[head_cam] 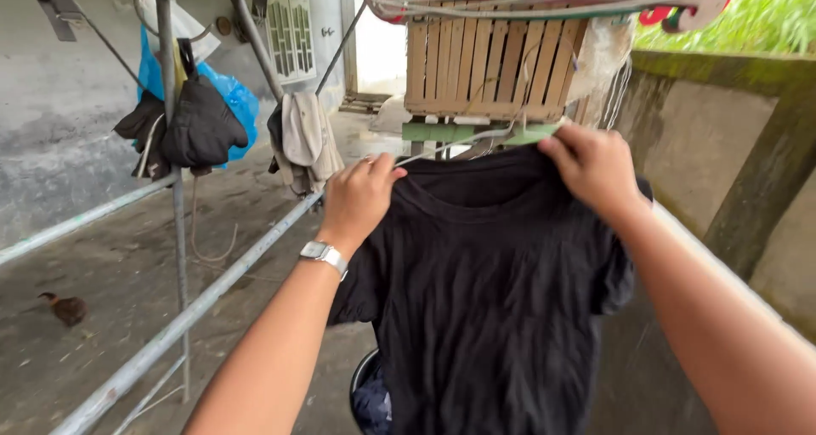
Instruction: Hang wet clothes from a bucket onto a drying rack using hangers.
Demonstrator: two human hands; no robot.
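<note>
Black shirt [484,290] gripped at both shoulders by left hand [357,199] and right hand [595,170], over hanger [476,137]. Best kept level, collar centred.

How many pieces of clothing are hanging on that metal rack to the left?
2: dark garments bunched on the upright pole, and a beige cloth on the slanted rail. More may hide behind them. The black T-shirt is held, not racked.

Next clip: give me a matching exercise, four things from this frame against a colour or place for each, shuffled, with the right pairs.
Things:
1. T-shirt
2. wristwatch
3. plastic bag
4. wooden crate

Descriptions:
A. blue, behind the dark clothes on the pole
B. black, held at the shoulders by left hand and right hand
C. silver, on the left wrist
D. slatted, top centre

Pairs: 1-B, 2-C, 3-A, 4-D
</note>
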